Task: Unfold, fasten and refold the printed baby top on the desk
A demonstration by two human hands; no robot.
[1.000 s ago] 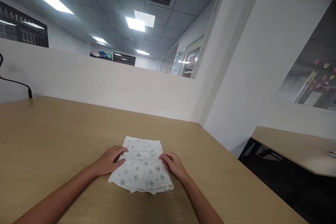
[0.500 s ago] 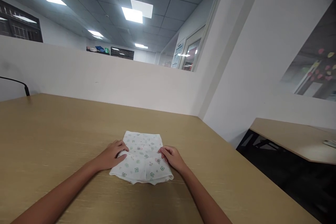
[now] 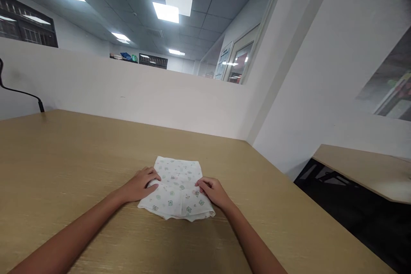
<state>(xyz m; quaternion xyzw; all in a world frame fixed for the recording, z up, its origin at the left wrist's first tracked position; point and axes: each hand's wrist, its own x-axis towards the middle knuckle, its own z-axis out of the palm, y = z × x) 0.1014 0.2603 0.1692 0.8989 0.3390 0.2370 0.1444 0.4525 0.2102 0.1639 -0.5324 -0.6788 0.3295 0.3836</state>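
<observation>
A small white cloth garment (image 3: pixel 176 188), printed with little green and pink animal faces, lies spread on the wooden table. Its near end is wider, with a wavy lower edge, and a crease crosses its middle. My left hand (image 3: pixel 141 185) rests on its left side, thumb and fingers apart with fabric showing between them. At the right side my right hand (image 3: pixel 212 190) has thumb and fingertips pinched together on the garment's edge. The undersides of the fingers are hidden.
The wooden table (image 3: pixel 96 150) runs back to a low white partition (image 3: pixel 154 98). A black cable (image 3: pixel 24 92) hangs at the far left. To the right stand a white wall (image 3: pixel 308 85) and a second table (image 3: pixel 359 165), lower down.
The whole view has shifted slightly, so the scene sits a little further right. Hands and garment keep about the same places relative to each other.
</observation>
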